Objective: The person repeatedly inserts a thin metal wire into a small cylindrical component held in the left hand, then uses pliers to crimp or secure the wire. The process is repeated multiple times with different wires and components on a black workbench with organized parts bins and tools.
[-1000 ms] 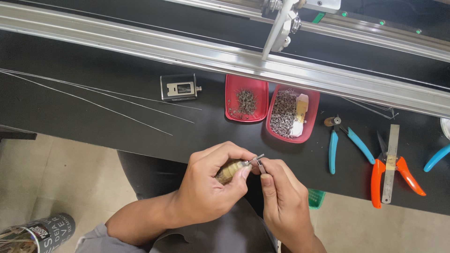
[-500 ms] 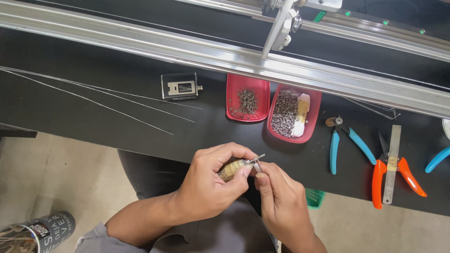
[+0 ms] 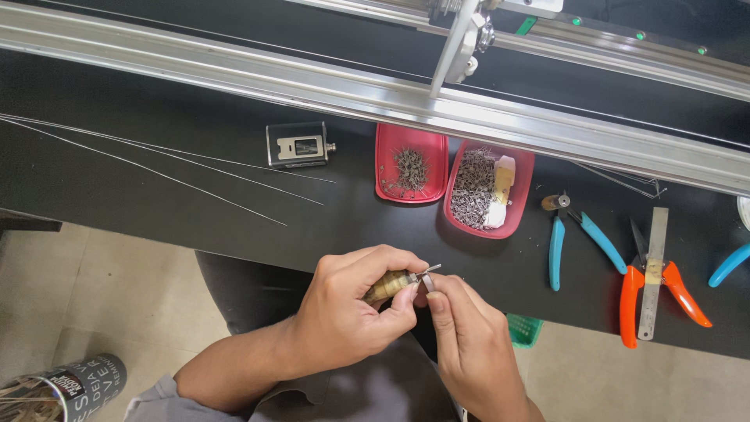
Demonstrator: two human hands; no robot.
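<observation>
Pinching a small brass-coloured part (image 3: 388, 285) steady, the left hand (image 3: 344, 320) is presenting it at the counter (image 3: 117, 211) edge. The right hand (image 3: 469, 344) is nipping its metal pin (image 3: 429, 275); red trays (image 3: 412, 164) are lying at twelve o'clock.

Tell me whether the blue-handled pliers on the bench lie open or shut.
Open. The blue-handled pliers lie flat on the black bench, their two handles spread apart in a V away from the pivot.

Black surface (image 3: 117, 211) bearing thin wires (image 3: 156, 168), a small clear-cased device (image 3: 297, 144), two red trays (image 3: 412, 166) (image 3: 488, 190) of small metal parts, blue-handled pliers (image 3: 574, 238), orange-handled cutters (image 3: 660, 289), a steel ruler (image 3: 652, 270), beneath an aluminium rail (image 3: 312, 82).
</observation>
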